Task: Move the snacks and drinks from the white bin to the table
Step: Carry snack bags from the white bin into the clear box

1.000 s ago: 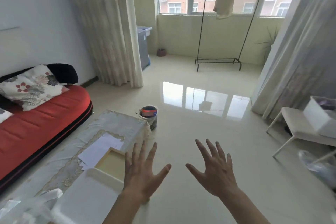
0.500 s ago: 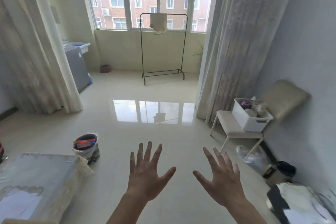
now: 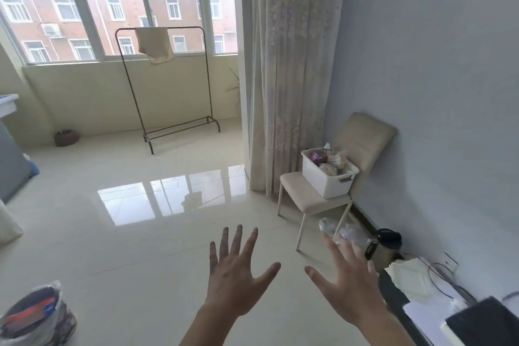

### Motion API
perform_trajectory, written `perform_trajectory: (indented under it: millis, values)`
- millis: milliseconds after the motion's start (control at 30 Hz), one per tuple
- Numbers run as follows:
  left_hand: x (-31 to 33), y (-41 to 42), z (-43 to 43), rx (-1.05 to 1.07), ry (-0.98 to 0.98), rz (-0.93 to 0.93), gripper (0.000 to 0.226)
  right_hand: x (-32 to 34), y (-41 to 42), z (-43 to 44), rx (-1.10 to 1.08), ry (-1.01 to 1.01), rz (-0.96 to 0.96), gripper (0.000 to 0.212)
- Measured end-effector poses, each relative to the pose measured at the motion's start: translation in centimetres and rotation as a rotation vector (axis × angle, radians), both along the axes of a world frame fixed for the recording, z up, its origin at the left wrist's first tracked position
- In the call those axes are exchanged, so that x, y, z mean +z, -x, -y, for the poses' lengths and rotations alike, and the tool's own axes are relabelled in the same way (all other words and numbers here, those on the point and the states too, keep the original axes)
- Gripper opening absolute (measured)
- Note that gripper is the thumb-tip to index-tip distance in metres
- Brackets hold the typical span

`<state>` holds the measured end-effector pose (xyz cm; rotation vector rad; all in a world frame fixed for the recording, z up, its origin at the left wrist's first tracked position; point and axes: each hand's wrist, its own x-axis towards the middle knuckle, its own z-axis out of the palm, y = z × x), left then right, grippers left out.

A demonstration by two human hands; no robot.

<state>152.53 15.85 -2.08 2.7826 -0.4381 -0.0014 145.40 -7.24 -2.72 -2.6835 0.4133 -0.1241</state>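
The view swings further right, bringing the white bin (image 3: 321,178) of snacks (image 3: 328,161), on its chair (image 3: 297,195), closer at two o'clock, while the left hand (image 3: 236,284) and right hand (image 3: 348,289) hover spread wide and empty, likely readying to reach.

The person holds both forearms out in front, bare, rising from the lower edge of the view. The left hand (image 3: 234,279) shows its back, with the fingers (image 3: 238,241) straight and spread wide and the thumb out to the side. The right hand (image 3: 346,286) is spread the same way and holds nothing.
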Motion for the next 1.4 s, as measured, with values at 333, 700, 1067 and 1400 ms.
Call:
perform_trajectory:
  millis: [333, 700, 1067, 1400]
  values:
    - [1.1, -15.7, 1.8, -0.204, -0.034, 0.047, 0.093, 1.4, -11.9, 0.9, -0.163, -0.038, -0.043, 0.088]
    - [-2.6, -27.4, 4.9, -0.224, -0.065, -0.025, 0.093, -1.2, -23.6, 3.5, -0.148, 0.086, -0.08, 0.09]
    - [-3.9, -41.5, 17.5, -0.245, -0.133, -0.078, 0.092, -4.1, -38.5, 15.7, -0.178, 0.065, -0.112, 0.092]
    - [-2.8, -50.8, 26.8, -0.273, -0.138, -0.054, 0.091, -3.3, -48.3, 26.4, -0.172, 0.079, -0.134, 0.079]
